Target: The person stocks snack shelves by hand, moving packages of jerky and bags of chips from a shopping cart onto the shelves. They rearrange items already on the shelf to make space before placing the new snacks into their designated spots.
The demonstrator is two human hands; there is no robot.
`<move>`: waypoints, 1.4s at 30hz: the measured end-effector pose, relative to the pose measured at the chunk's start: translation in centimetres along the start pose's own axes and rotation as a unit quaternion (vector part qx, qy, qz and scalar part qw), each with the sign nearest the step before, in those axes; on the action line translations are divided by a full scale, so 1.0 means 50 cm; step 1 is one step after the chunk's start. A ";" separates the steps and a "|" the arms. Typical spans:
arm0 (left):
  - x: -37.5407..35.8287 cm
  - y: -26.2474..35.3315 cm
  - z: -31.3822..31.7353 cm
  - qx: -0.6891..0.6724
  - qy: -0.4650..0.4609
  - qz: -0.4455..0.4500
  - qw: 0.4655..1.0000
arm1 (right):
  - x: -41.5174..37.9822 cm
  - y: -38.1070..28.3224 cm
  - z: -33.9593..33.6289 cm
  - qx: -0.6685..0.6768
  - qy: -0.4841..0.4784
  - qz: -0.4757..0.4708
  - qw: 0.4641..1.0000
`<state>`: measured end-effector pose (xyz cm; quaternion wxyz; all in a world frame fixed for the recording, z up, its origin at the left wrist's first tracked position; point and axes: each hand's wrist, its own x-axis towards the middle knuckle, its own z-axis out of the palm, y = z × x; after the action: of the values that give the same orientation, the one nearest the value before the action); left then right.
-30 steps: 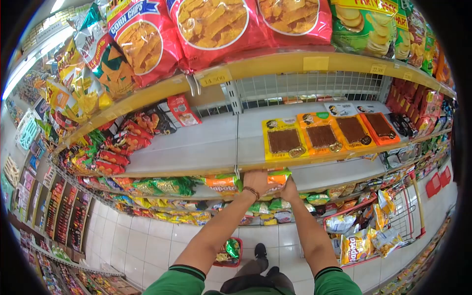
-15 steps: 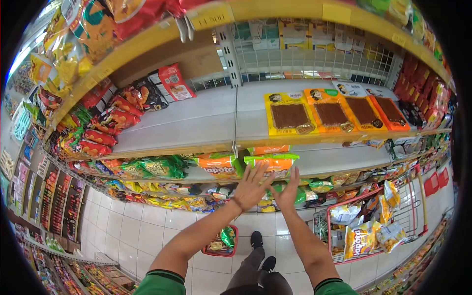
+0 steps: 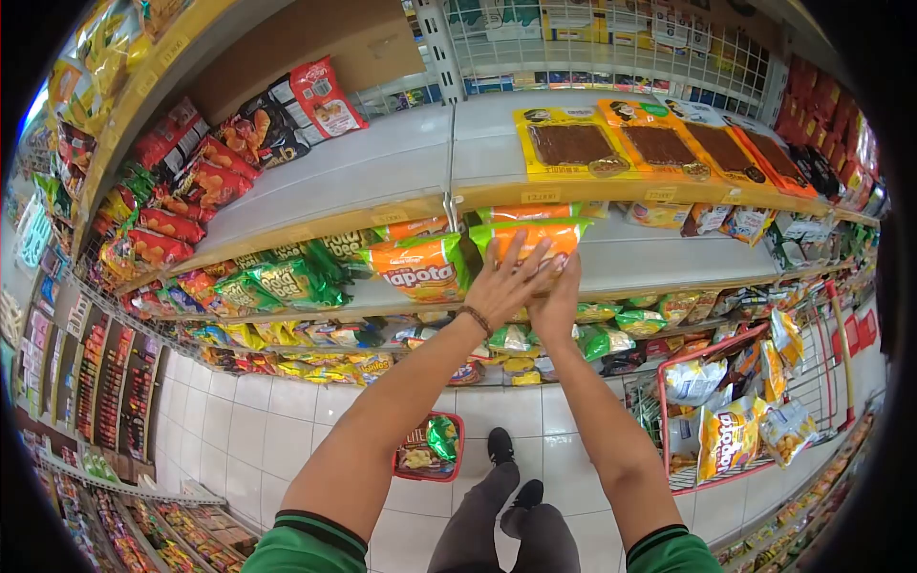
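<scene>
An orange and green snack bag (image 3: 527, 230) stands upright on the middle shelf. My left hand (image 3: 508, 286) lies over its front with the fingers spread. At the lower right of the same bag is my right hand (image 3: 558, 298), its fingers pointing up against the bag and partly overlapped by the left hand. Neither hand is wrapped round anything that I can see. Just left stands a similar orange and green bag (image 3: 418, 269) marked "apota". Behind the touched bag, another orange bag (image 3: 523, 212) shows at its top edge.
Flat yellow and orange packs (image 3: 570, 143) lie on the shelf above, with red snack bags (image 3: 208, 183) to the left. Green bags (image 3: 296, 284) line the middle shelf. A red-rimmed cart (image 3: 666, 411) holding snack bags stands right; a red basket (image 3: 460, 449) is by my feet.
The camera view has shifted, so the touched bag sits higher in the picture with the price labels visible. Both hands have moved onto the bag's front and closer together.
</scene>
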<state>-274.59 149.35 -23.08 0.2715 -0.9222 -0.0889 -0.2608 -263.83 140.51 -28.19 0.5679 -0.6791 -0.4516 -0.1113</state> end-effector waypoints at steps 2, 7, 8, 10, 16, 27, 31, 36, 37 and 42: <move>0.015 -0.006 0.013 0.003 0.009 0.000 1.000 | 0.012 0.007 0.005 0.009 -0.005 -0.002 1.000; 0.005 0.020 0.023 0.001 -0.003 -0.021 1.000 | 0.002 0.032 -0.003 0.033 -0.045 0.006 0.998; 0.008 0.021 0.013 0.012 -0.011 -0.033 0.999 | 0.003 0.026 -0.021 0.034 -0.069 0.019 0.997; -0.001 0.016 -0.014 0.001 -0.002 -0.028 1.000 | 0.000 0.026 -0.039 0.040 -0.088 0.053 0.994; -0.135 0.001 -0.137 -0.211 0.142 -0.382 0.888 | 0.012 -0.003 -0.120 0.071 -0.069 0.080 0.992; -0.206 -0.121 -0.089 -0.609 0.182 -0.541 0.550 | -0.020 -0.021 -0.103 0.164 0.012 0.188 0.968; -0.173 -0.189 -0.139 -0.218 0.164 -0.453 0.849 | 0.021 0.120 -0.082 0.336 -0.035 0.125 0.933; -0.045 -0.281 -0.171 -0.148 -0.136 -0.262 0.944 | 0.071 0.198 -0.047 0.524 -0.093 0.340 0.776; -0.030 -0.291 -0.167 -0.178 -0.208 -0.249 0.929 | 0.085 0.188 -0.037 0.507 -0.085 0.377 0.771; -0.040 -0.323 -0.116 -0.204 -0.224 -0.225 0.926 | 0.079 0.183 0.005 0.480 -0.132 0.428 0.754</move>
<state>-283.70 159.65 -12.66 -0.0155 -0.9478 -0.2971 -0.1145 -254.92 143.12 -31.78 0.7425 -0.4472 -0.1786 0.4657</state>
